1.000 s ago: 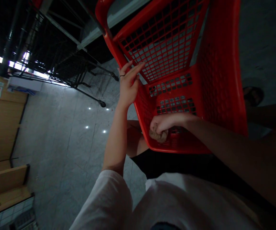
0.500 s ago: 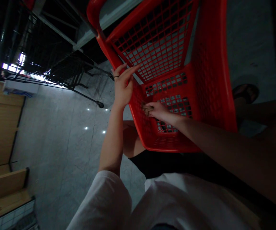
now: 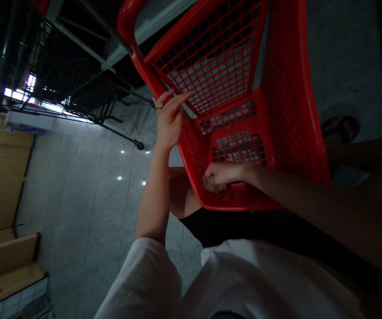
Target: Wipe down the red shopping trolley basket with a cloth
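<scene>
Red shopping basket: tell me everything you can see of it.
The red shopping basket looks like glossy moulded plastic, deep, with a thick rounded rim and walls and base pierced by a grid of square holes. It is seen from above, with a pale floor showing through the holes. The left hand has its fingers against the rim, and the right hand reaches inside near one end, over a crumpled tan item lying low in the basket.
</scene>
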The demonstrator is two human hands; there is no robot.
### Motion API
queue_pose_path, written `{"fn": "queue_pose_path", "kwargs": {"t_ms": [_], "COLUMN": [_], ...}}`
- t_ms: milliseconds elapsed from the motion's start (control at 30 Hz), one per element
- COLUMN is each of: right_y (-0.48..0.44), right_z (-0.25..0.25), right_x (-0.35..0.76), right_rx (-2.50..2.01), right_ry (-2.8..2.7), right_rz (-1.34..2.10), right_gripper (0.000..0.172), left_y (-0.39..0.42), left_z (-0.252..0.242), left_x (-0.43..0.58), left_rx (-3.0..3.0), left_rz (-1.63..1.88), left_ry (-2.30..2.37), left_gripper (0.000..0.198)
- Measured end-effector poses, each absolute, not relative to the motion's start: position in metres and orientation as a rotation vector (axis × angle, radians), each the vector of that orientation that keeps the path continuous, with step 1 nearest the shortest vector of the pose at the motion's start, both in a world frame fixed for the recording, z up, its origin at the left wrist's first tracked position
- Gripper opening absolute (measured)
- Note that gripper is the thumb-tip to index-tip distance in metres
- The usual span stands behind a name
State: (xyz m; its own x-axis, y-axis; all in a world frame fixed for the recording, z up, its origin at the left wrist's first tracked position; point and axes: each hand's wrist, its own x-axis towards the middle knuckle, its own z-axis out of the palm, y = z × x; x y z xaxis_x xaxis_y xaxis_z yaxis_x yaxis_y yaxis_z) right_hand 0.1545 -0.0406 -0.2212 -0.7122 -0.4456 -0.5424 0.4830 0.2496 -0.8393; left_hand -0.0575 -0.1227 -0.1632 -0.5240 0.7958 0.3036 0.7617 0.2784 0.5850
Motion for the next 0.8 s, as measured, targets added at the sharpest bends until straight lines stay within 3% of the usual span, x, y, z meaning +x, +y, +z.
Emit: {"fn": "queue_pose_path", "kwargs": {"t_ms": [100,267,467,567,667,800], "right_y": [-0.046,-0.034,-0.015,-0.025,-0.038,-0.042], "right_z": [-0.211,-0.212,-0.242,-0.254,-0.26,-0.257], "right_x": [0.158,0.14,0.112,0.108,0.113,0.123], "right_rx": [-0.025,0.034,0.857,0.851,0.639,0.552], "right_ry": [1.835,1.912,2.388,2.306,2.205,2.1], "right_rz": [-1.315,-1.283,-1.721,-1.95,-2.057,-1.972], "right_gripper": [0.02,0.021,0.039,0.043,0.034,0.008], "left_y": [-0.123,-0.124,-0.122,-0.122,-0.122,-0.122], "left_z": [-0.163,-0.162,-0.16,-0.16,-0.161,-0.161], "left_x": [-0.059,-0.056,-0.05,-0.05,-0.051,-0.052], "left_rx": [1.529,1.612,1.638,1.673,1.694,1.695], "left_rz": [1.031,0.838,0.814,0.79,0.769,0.778], "left_ry": [2.482,2.617,2.65,2.661,2.674,2.685], "left_gripper": [0.034,0.038,0.041,0.04,0.041,0.044]}}
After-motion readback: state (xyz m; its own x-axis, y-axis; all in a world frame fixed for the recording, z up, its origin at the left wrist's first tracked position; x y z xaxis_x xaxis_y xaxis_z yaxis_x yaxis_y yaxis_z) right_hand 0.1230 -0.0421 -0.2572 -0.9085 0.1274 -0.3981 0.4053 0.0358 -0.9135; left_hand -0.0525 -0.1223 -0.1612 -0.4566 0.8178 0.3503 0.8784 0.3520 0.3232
